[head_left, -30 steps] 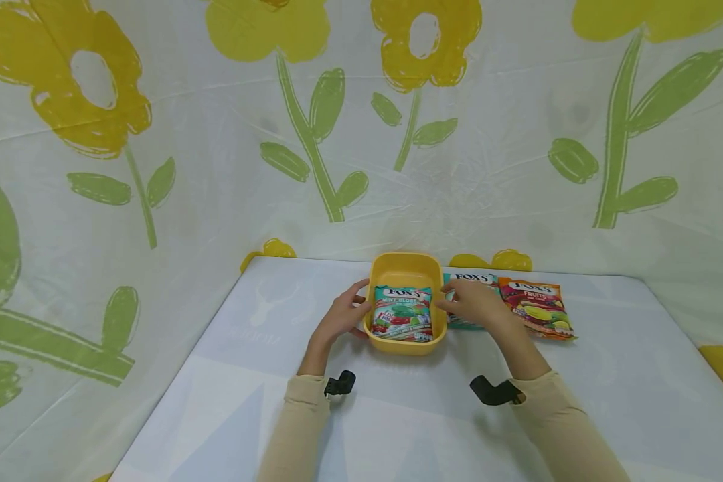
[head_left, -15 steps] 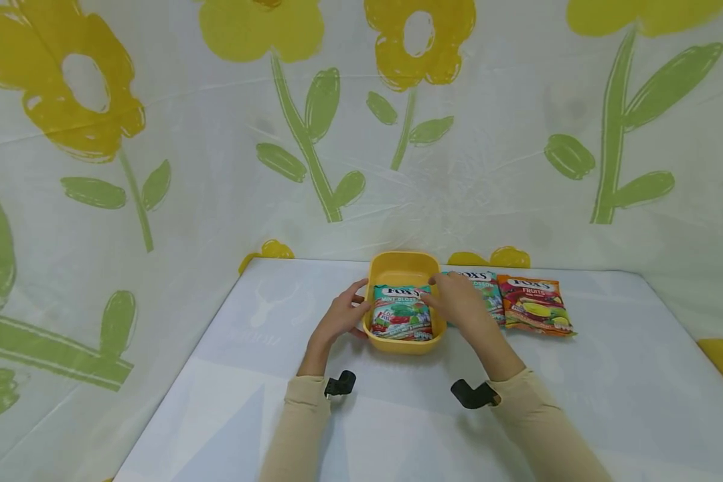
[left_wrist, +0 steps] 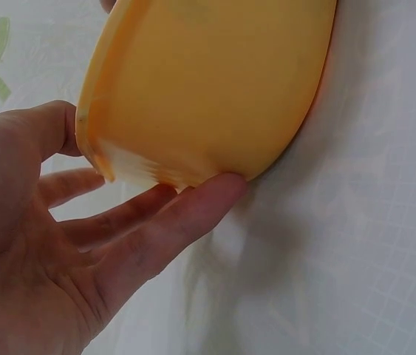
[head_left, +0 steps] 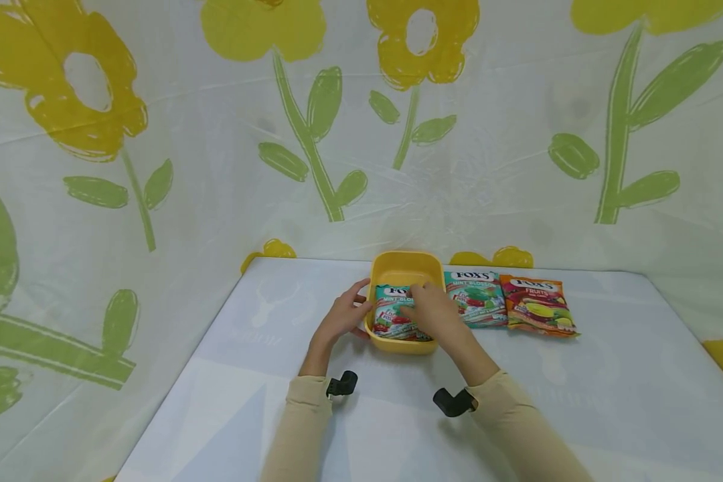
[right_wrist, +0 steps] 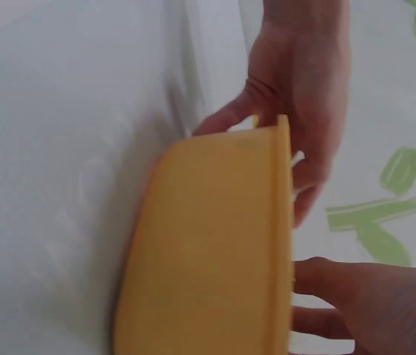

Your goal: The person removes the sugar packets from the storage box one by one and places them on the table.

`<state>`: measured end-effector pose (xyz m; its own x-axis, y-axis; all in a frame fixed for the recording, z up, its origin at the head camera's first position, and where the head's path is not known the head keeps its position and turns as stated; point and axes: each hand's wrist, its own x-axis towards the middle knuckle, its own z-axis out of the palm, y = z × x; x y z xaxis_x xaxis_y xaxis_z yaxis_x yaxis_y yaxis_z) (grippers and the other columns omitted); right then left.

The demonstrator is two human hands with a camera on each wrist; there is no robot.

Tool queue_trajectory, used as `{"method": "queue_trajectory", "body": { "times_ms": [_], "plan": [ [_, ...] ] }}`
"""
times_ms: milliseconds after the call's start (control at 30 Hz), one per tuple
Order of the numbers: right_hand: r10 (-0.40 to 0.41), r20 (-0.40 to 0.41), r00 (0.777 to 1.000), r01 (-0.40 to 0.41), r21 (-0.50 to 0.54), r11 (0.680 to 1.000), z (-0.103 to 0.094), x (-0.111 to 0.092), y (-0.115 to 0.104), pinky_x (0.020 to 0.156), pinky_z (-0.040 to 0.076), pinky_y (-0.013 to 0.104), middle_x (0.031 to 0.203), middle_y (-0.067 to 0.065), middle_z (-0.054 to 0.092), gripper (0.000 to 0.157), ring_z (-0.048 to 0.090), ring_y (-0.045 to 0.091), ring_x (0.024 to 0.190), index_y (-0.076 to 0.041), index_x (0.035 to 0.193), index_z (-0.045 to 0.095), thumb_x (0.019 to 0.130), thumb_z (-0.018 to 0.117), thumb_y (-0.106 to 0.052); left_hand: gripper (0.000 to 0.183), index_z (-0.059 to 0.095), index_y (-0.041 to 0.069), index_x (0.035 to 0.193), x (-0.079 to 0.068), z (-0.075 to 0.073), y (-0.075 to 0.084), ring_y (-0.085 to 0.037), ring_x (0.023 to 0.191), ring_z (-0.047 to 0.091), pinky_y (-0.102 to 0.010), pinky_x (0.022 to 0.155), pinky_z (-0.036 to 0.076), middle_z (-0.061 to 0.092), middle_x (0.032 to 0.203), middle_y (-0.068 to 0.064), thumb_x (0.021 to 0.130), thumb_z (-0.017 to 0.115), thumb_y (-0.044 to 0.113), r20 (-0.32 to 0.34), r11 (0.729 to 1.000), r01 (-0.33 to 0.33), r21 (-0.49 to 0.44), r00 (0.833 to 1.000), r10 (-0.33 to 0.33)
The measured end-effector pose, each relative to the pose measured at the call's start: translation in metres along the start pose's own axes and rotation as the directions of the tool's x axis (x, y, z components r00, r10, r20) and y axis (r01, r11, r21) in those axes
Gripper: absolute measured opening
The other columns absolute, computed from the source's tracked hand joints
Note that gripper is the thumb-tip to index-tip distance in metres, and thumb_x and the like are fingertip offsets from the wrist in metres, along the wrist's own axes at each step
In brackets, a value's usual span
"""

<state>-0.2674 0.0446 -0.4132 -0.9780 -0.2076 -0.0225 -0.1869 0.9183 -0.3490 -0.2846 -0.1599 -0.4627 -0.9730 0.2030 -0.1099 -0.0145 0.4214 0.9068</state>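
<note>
A yellow plastic tub [head_left: 406, 261] stands near the far side of the table. My left hand [head_left: 337, 318] holds its left side; in the left wrist view the thumb hooks over the rim and the other fingers lie along the outer wall. Inside the tub lies a green Fox's mint candy bag [head_left: 391, 318]. My right hand [head_left: 432, 309] reaches over the right rim, thumb and fingers spread above the bag and covering its right part. In the right wrist view those fingertips are hidden behind the tub wall [right_wrist: 208, 244].
Right of the tub lies another green Fox's candy bag [head_left: 477, 304], with an orange Fox's fruit candy bag [head_left: 537, 308] beside it. A flower-print curtain [head_left: 488, 167] hangs behind the white table [head_left: 608, 375].
My right hand has moved left from the tub's right rim to above the bag inside, uncovering the green bag on the table. My left hand has stayed on the tub.
</note>
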Motion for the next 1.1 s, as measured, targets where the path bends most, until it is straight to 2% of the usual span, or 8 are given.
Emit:
{"method": "queue_trajectory", "body": {
  "times_ms": [100, 333, 600, 800, 967, 1100],
  "plan": [
    [0.004, -0.013, 1.0, -0.004, -0.028, 1.0, 0.01, 0.002, -0.001, 0.085, 0.058, 0.054, 0.119, 0.018, 0.059, 0.047, 0.058, 0.032, 0.099, -0.007, 0.125, 0.061, 0.091, 0.067, -0.039, 0.061, 0.033, 0.022, 0.153, 0.0, 0.0, 0.0, -0.033, 0.101, 0.065, -0.039, 0.057, 0.063, 0.053, 0.132, -0.021, 0.096, 0.055, 0.022, 0.008, 1.0, -0.006, 0.004, 1.0, 0.006],
    [0.021, -0.072, 0.997, -0.025, -0.061, 0.998, 0.023, 0.004, -0.006, 0.086, 0.058, 0.055, 0.122, 0.021, 0.056, 0.052, 0.055, 0.037, 0.11, -0.005, 0.125, 0.059, 0.089, 0.069, -0.041, 0.06, 0.032, 0.023, 0.153, 0.0, 0.001, 0.001, -0.033, 0.1, 0.065, -0.039, 0.057, 0.063, 0.053, 0.133, -0.021, 0.097, 0.054, 0.021, 0.014, 1.0, -0.012, 0.003, 1.0, 0.012],
    [0.053, -0.079, 0.996, -0.061, -0.103, 0.993, 0.032, 0.008, -0.009, 0.086, 0.059, 0.055, 0.122, 0.021, 0.057, 0.054, 0.055, 0.038, 0.112, -0.005, 0.124, 0.06, 0.088, 0.069, -0.043, 0.061, 0.032, 0.02, 0.154, 0.0, 0.002, 0.003, -0.032, 0.1, 0.066, -0.038, 0.056, 0.063, 0.054, 0.132, -0.021, 0.096, 0.053, 0.022, 0.013, 1.0, -0.017, 0.015, 1.0, 0.017],
    [0.102, -0.061, 0.993, -0.107, -0.088, 0.99, 0.038, 0.012, -0.011, 0.085, 0.058, 0.056, 0.125, 0.022, 0.056, 0.056, 0.054, 0.04, 0.115, -0.005, 0.123, 0.058, 0.087, 0.07, -0.045, 0.06, 0.033, 0.022, 0.153, 0.001, 0.0, 0.0, -0.033, 0.099, 0.066, -0.038, 0.055, 0.062, 0.054, 0.133, -0.023, 0.097, 0.053, 0.021, -0.001, 0.999, -0.013, 0.033, 1.0, 0.013],
    [0.15, -0.042, 0.988, -0.153, -0.074, 0.985, 0.037, 0.013, -0.015, 0.083, 0.058, 0.056, 0.123, 0.025, 0.057, 0.061, 0.058, 0.041, 0.107, -0.003, 0.125, 0.052, 0.087, 0.07, -0.047, 0.06, 0.033, 0.022, 0.153, 0.001, 0.0, -0.001, -0.033, 0.099, 0.065, -0.039, 0.055, 0.062, 0.054, 0.132, -0.023, 0.096, 0.054, 0.021, -0.007, 1.0, -0.018, 0.021, 1.0, 0.018],
    [0.187, -0.034, 0.982, -0.19, -0.076, 0.979, 0.036, 0.014, -0.016, 0.078, 0.059, 0.053, 0.114, 0.028, 0.06, 0.062, 0.062, 0.041, 0.097, -0.002, 0.122, 0.05, 0.085, 0.071, -0.047, 0.061, 0.033, 0.022, 0.153, 0.001, 0.001, -0.001, -0.033, 0.098, 0.066, -0.039, 0.055, 0.062, 0.054, 0.132, -0.023, 0.096, 0.053, 0.021, -0.003, 1.0, -0.02, 0.018, 1.0, 0.02]
  ]
}}
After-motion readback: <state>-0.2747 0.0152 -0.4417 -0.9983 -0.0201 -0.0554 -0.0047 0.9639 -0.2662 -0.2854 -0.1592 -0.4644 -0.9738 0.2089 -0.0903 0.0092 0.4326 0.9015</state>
